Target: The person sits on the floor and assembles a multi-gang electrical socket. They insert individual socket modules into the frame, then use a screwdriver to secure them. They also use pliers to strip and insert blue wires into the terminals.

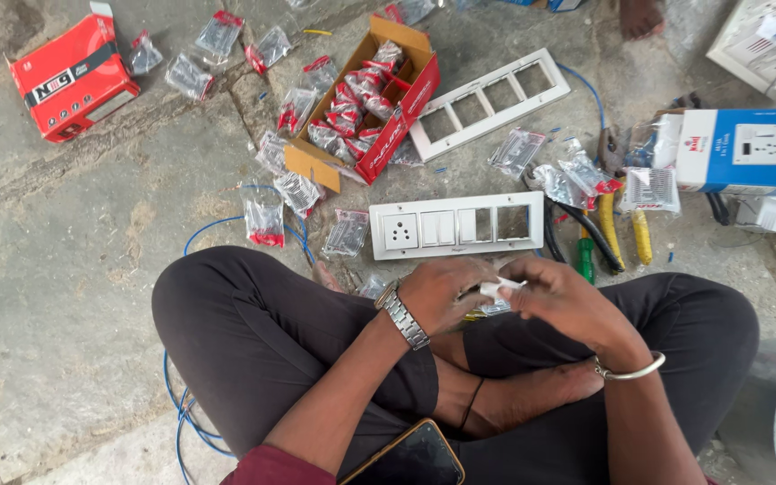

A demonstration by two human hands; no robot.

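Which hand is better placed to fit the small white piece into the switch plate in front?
Probably the right hand: its fingers pinch the small white piece, below the switch plate's open slots.

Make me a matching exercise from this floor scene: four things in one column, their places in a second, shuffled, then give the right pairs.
Things:
1. closed red cardboard box
2. blue and white carton
3. empty white plastic switch frame
4. small white plastic part

Places:
A. far right
B. between left hand and right hand
C. top left
D. beside the open red and brown cardboard box of packets

Pairs: 1-C, 2-A, 3-D, 4-B
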